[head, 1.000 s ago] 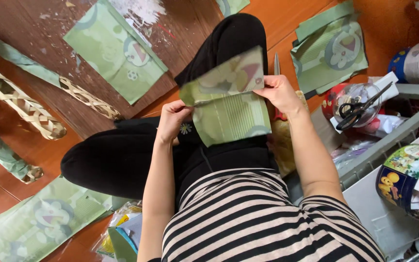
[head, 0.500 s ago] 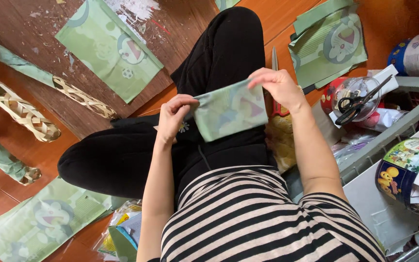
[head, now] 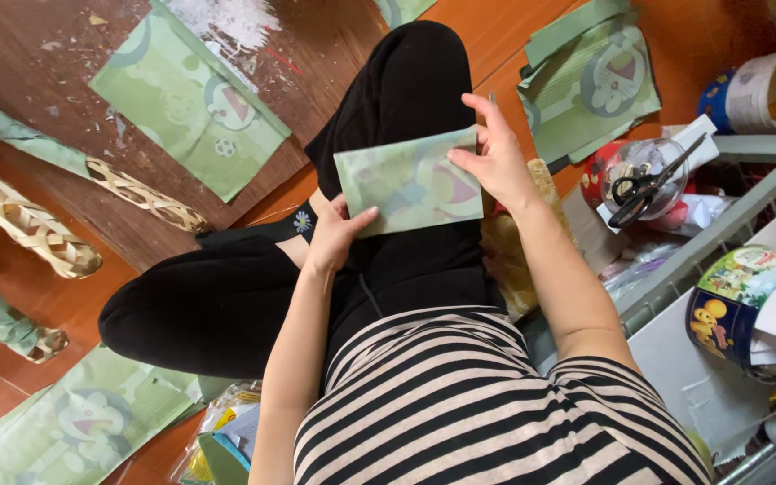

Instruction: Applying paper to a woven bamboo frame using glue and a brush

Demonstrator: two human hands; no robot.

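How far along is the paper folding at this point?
Done: woven holders lie finished on the floor, some with green paper tucked in. In hand: a folded green sheet, pinched between left hand and right hand over the lap. Left: flat sheets on the floor, unfolded.

floor (head: pixel 65 296) — wood, red-brown | green patterned sheets (head: pixel 192 103) | woven bamboo tubes (head: pixel 24 224) — lying flat

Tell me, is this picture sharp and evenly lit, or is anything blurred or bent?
Head view: soft, even light without harsh shadows; the folded green paper held between the left hand and right hand looks slightly smeared, its print soft; the scissors and striped shirt read sharper; the shelf rail runs steeply slanted, a wide-lens look.
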